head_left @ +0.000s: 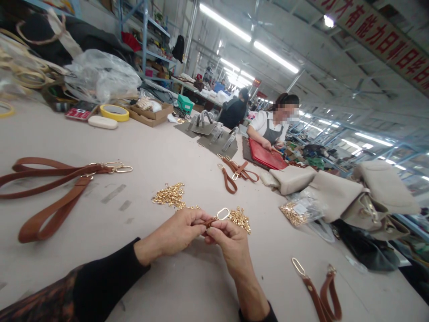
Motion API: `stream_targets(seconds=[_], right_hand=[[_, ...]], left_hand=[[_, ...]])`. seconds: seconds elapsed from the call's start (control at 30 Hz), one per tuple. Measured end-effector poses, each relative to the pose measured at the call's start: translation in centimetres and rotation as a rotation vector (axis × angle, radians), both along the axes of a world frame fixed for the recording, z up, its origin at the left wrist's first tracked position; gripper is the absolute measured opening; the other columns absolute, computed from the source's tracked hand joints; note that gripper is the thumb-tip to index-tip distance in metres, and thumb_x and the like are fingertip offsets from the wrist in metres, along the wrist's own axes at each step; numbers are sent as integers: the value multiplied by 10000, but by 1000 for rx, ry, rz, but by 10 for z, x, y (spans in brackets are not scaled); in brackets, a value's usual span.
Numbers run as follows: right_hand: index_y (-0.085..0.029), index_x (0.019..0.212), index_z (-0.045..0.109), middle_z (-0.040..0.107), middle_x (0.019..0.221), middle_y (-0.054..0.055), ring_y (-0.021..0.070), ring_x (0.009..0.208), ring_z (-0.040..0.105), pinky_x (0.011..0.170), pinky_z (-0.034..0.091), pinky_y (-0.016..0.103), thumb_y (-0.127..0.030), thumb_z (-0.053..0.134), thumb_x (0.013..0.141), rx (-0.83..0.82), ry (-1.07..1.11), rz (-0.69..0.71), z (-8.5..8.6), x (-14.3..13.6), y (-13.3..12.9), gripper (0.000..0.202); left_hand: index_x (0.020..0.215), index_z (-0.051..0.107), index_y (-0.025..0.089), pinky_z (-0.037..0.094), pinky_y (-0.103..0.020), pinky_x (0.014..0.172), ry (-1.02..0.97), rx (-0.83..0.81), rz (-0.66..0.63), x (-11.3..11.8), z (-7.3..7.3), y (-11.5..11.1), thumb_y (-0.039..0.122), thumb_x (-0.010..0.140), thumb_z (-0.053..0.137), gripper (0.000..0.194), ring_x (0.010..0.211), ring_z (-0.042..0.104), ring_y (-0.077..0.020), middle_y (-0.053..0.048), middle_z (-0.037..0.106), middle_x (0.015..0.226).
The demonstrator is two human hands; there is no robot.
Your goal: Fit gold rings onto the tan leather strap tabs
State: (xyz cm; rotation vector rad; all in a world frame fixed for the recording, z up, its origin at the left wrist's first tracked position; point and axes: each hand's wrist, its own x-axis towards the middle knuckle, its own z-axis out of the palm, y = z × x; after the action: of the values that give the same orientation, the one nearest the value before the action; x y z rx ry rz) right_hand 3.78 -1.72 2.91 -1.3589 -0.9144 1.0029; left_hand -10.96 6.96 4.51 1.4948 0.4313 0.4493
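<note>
brown strap (209, 221), gold ring (222, 209)

left hand (179, 232) and right hand (230, 241) pinch the strap above the pale counter (187, 281), its ring jutting forward. gold fittings (171, 195) lie heaped nearby; strip lights (225, 22) line the workshop ceiling (308, 49).

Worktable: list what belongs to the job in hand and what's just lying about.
Likely part of the job:
brown strap held by the left hand and right hand
oval metal ring at its end
left gold pile and right gold pile of small pieces
matching straps at far left

Apparently just lying about:
yellow tape roll
red-and-black calculator
white oval object
clear plastic bag
</note>
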Motion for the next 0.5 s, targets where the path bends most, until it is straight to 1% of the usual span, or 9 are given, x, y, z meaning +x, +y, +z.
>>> stream_targets(seconds=[0.07, 0.13, 0.17, 0.23, 0.33, 0.4, 0.5], right_hand=[[-139, 769, 714, 699, 679, 58, 135, 600, 633, 612, 514, 230, -302, 739, 727, -1, -37, -2, 1, 0, 0, 170], [-144, 756, 721, 702, 684, 51, 128, 601, 629, 603, 507, 216, -280, 732, 723, 7, -64, -7, 2, 0, -1, 141], [-145, 748, 719, 703, 689, 48, 125, 605, 629, 600, 503, 211, -266, 729, 719, 12, -76, -8, 2, 0, -1, 126], [-140, 719, 691, 698, 682, 42, 123, 612, 631, 600, 497, 205, -242, 725, 713, 25, -83, -11, 2, -1, -1, 108], [-145, 692, 590, 689, 678, 34, 135, 611, 640, 601, 498, 223, -230, 724, 708, 50, -26, -34, 0, -4, -1, 160], [-156, 695, 533, 680, 678, 28, 146, 615, 645, 601, 499, 238, -228, 721, 710, 68, 6, -50, -1, -5, -1, 202], [-166, 715, 500, 660, 668, 16, 155, 619, 643, 596, 491, 250, -216, 702, 727, 90, -5, -45, -2, -7, -1, 208]], left_hand=[[953, 666, 110, 443, -228, 685, -55, -26, -10, 1, -3, 0, 205, 807, 529, 221, 785, 601, -179, -49, 688, 872], [973, 657, 107, 454, -278, 793, -80, -40, -24, 2, -5, 1, 218, 818, 525, 232, 888, 613, -221, -69, 691, 923], [984, 659, 112, 451, -288, 807, -74, -21, -26, 1, -5, 1, 221, 821, 519, 241, 901, 613, -227, -69, 691, 937], [978, 672, 134, 443, -288, 805, -39, 70, -16, 0, -4, 1, 214, 822, 503, 243, 900, 610, -226, -52, 687, 940], [942, 684, 170, 427, -276, 798, -6, 201, -3, -3, 1, 1, 187, 824, 477, 239, 895, 603, -214, -20, 675, 920], [920, 682, 183, 420, -266, 786, -3, 252, -8, -5, 4, 1, 173, 833, 460, 239, 878, 598, -203, -7, 664, 894], [863, 672, 188, 419, -257, 760, 2, 321, -19, -5, 7, -1, 169, 853, 448, 225, 835, 590, -189, 2, 645, 838]])
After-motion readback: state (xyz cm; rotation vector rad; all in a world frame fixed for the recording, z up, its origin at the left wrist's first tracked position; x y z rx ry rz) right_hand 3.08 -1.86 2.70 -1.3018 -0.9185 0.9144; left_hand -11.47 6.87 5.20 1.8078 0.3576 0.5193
